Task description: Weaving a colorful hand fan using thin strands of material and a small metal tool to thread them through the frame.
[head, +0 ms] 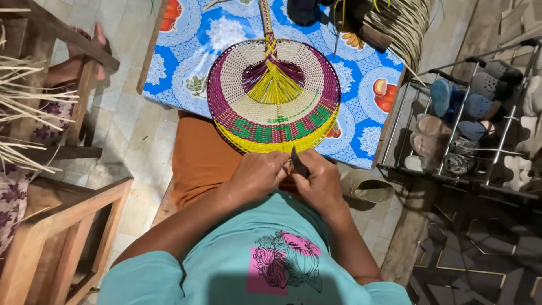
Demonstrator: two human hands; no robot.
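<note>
A round woven fan (274,96) in cream, purple, yellow and green lies on a table with a blue flowered cloth (186,51), its braided handle pointing away from me. My left hand (257,174) pinches the fan's near yellow rim. My right hand (319,181) is closed on a small dark blade (298,162), whose tip stands at that same rim, between both hands.
A wooden chair (62,226) stands at the left, with dried straw strips (22,107) above it. A metal shoe rack (474,113) with several sandals is at the right. A bundle of straw (403,22) hangs off the table's far right corner. Someone's foot (84,51) shows at upper left.
</note>
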